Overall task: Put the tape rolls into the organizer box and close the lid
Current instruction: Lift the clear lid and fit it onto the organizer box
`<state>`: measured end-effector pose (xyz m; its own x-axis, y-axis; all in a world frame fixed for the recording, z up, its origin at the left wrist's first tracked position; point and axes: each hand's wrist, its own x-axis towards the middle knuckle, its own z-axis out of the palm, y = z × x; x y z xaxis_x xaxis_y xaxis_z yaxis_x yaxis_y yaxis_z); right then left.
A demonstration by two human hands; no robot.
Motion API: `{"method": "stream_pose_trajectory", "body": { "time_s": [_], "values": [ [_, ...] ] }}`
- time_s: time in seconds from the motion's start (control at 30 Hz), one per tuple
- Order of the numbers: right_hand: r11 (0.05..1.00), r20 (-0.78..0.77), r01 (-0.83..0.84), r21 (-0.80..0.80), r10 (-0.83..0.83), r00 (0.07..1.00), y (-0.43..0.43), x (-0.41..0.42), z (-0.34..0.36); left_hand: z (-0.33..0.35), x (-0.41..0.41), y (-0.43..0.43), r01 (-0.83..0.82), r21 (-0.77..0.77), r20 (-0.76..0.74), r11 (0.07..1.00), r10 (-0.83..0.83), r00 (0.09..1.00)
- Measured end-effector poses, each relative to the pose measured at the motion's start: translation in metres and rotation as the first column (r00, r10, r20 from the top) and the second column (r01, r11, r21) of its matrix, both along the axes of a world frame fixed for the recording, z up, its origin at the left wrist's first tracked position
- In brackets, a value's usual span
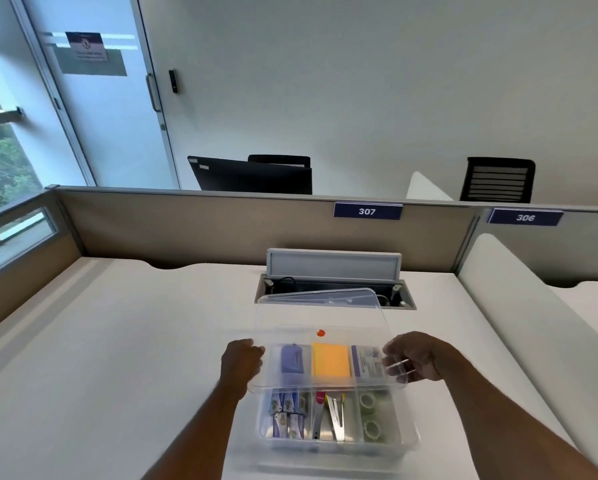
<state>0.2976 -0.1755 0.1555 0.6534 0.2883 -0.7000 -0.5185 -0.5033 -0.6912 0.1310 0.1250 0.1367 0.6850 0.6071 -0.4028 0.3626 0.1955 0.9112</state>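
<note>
A clear plastic organizer box [408,441] sits on the white desk, near its front edge. Two pale green tape rolls [372,414] lie in its near right compartment. The transparent lid [321,317], marked with a small red dot, hovers tilted over the far half of the box. My left hand [242,362] grips the lid's left edge and my right hand [411,358] grips its right edge. Through the lid I see a blue item, an orange pad and a white packet in the far compartments.
Clips and metal tools fill the box's near left and middle compartments. Behind the box an open cable hatch [335,289] with a raised flap is set into the desk [117,341]. A beige partition [221,226] bounds the far side, and a white divider [519,306] stands on the right.
</note>
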Motion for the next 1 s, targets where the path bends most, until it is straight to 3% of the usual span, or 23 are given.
{"method": "stream_pose_trajectory", "body": {
  "time_s": [0.2,0.37,0.53,0.73,1.0],
  "values": [
    [0.984,0.187,0.038,-0.175,-0.005,0.982,-0.021,-0.01,-0.021,-0.013,0.001,-0.023,0.188,0.342,-0.263,0.921,-0.098,0.96],
    [0.962,0.312,0.064,-0.266,0.023,0.95,-0.025,-0.019,-0.036,-0.021,-0.003,-0.026,0.314,0.447,-0.386,0.838,-0.136,0.912],
    [0.95,0.351,0.056,-0.306,0.058,0.935,-0.019,-0.019,-0.039,-0.032,-0.009,-0.023,0.352,0.453,-0.449,0.819,-0.132,0.884],
    [0.943,0.263,0.04,-0.331,0.052,0.963,-0.021,-0.016,-0.039,-0.032,-0.011,-0.021,0.415,0.446,-0.468,0.793,-0.19,0.863],
    [0.866,0.113,-0.147,-0.478,0.227,0.967,-0.021,-0.025,-0.033,-0.032,-0.007,-0.02,0.269,0.313,-0.385,0.911,-0.137,0.913]
  ]
}}
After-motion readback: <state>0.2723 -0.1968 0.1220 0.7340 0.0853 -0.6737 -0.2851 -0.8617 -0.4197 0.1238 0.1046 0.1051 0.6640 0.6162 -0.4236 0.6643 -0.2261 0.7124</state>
